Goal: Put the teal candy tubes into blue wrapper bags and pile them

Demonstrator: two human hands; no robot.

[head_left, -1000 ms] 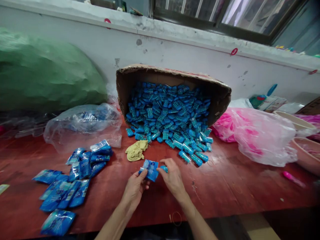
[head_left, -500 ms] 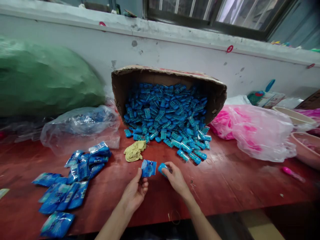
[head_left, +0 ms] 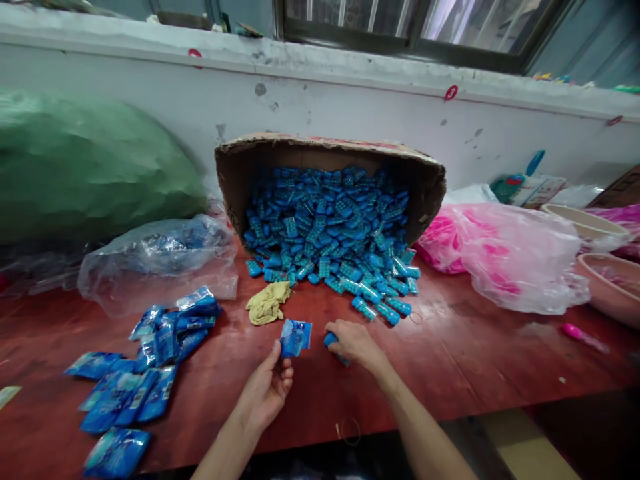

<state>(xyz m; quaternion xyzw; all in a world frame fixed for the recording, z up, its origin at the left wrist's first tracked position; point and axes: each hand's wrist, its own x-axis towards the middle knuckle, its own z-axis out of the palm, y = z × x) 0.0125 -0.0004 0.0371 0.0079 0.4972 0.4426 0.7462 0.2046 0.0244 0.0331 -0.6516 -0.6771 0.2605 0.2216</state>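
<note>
Between the thumb and fingers of my left hand (head_left: 270, 383) is a small blue printed packet (head_left: 296, 337), held up above the table. My right hand (head_left: 357, 347) is closed around a small blue-capped container (head_left: 331, 339); the palm and fingers hide most of it. Beyond both hands, a pile of similar blue containers with clear sleeves (head_left: 330, 227) spills from a cardboard box (head_left: 230, 180) lying on its side. A crumpled yellow cloth (head_left: 269, 303) lies just past my left hand. To the left are several blue packets (head_left: 125, 400), loosely heaped.
On the red table (head_left: 450, 373), a clear plastic bag (head_left: 160, 260) and a big green sack (head_left: 90, 167) stand at left. Right of the box are a pink-filled bag (head_left: 520, 253), a pink basin (head_left: 605, 287) and a pink stick-like item (head_left: 583, 338). A wall runs behind.
My right hand has shifted slightly right and turned palm down over the blue-capped container. My left hand still holds the packet in nearly the same place. The whole view has shifted slightly.
</note>
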